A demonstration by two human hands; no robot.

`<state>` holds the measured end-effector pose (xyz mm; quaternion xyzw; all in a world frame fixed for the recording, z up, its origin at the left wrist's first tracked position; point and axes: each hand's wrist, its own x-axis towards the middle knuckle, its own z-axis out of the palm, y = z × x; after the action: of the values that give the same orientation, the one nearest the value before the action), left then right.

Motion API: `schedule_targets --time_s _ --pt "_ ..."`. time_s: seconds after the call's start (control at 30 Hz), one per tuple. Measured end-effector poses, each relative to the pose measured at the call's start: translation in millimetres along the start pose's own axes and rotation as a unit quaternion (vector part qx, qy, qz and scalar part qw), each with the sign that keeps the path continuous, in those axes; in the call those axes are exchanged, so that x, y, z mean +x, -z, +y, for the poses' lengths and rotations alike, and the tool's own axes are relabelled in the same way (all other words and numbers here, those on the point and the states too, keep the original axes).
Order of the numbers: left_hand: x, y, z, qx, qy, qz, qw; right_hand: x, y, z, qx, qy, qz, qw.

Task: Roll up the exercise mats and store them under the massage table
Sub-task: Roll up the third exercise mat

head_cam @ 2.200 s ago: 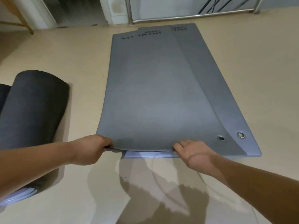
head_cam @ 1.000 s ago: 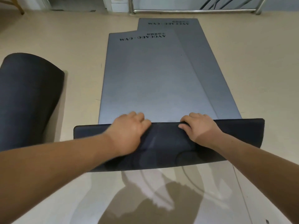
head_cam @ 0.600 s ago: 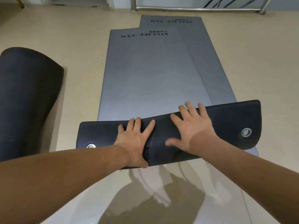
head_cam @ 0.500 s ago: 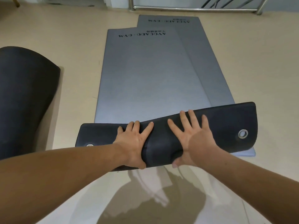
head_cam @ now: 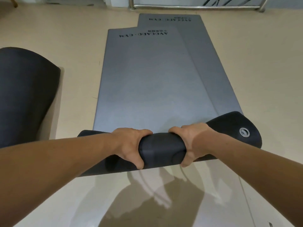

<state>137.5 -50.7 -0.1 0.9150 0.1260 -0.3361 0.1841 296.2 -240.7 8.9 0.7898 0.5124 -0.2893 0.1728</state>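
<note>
both hands, left hand and right hand, are wrapped tight around the started roll at lower centre of the frame, the grey mat lying flat above, soft and springy by the looks, best gripped mid-roll so it won't uncoil.

a glossy beige floor runs back to a low chrome rail with a grey panel behind it, a white door-frame foot to its left and a wooden furniture leg at far left, while soft shadows and pale reflections lie on the near floor.
</note>
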Motion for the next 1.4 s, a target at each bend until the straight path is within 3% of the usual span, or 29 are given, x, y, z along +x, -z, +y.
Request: schedule_targets --time_s 0.1,0.2,0.33,0.47,0.53,0.63,0.77,0.9,0.97,1.07,1.3,1.4 --pt "-8.5 10.5 -7.2 -0.079 -0.001 -0.078 0.994 -5.5 3.7 -1.8 0.060 0.014 -0.055 0.997" --pt "-12.7 10.9 -6.6 -0.091 -0.005 -0.086 0.992 0.1 -5.8 5.1 0.161 -0.007 -0.112 0.981" --pt "-22.4 1.3 7.8 0.104 -0.065 0.024 0.992 10.0 -9.5 18.7 0.254 -0.032 -0.145 0.956" --pt "-29.1 -34.8 24.1 0.197 0.007 0.053 0.979 16.9 -0.4 21.6 0.295 -0.032 -0.156 0.942" --pt "-24.2 -45.7 16.7 0.178 0.030 0.060 0.982 21.4 -0.8 18.8 0.291 -0.023 -0.136 0.947" --pt "-15.8 -41.2 -2.5 0.143 0.032 0.066 0.987 22.9 4.5 14.7 0.243 -0.018 -0.040 0.969" --pt "-7.8 -24.4 -15.0 0.098 0.014 0.036 0.994 2.9 20.5 -3.3 0.072 -0.019 0.051 0.996" --pt "-1.4 -3.2 -17.6 0.029 -0.007 0.006 1.000 -4.5 7.6 -38.5 -0.037 -0.043 -0.036 0.998" --pt "-0.2 5.4 -19.8 -0.016 -0.015 -0.005 1.000 0.9 -10.3 -47.7 -0.095 -0.049 -0.013 0.994" --pt "-1.7 9.5 -17.5 -0.044 -0.015 -0.019 0.999 1.6 -8.0 -32.1 -0.056 -0.016 0.036 0.998" --pt "-10.0 19.2 -23.9 -0.118 0.022 -0.096 0.988 -5.8 12.3 -26.1 0.027 0.041 -0.011 0.999" --pt "-13.1 25.6 -34.4 -0.164 0.027 -0.085 0.982 3.1 31.3 -18.1 0.104 0.037 -0.055 0.992"
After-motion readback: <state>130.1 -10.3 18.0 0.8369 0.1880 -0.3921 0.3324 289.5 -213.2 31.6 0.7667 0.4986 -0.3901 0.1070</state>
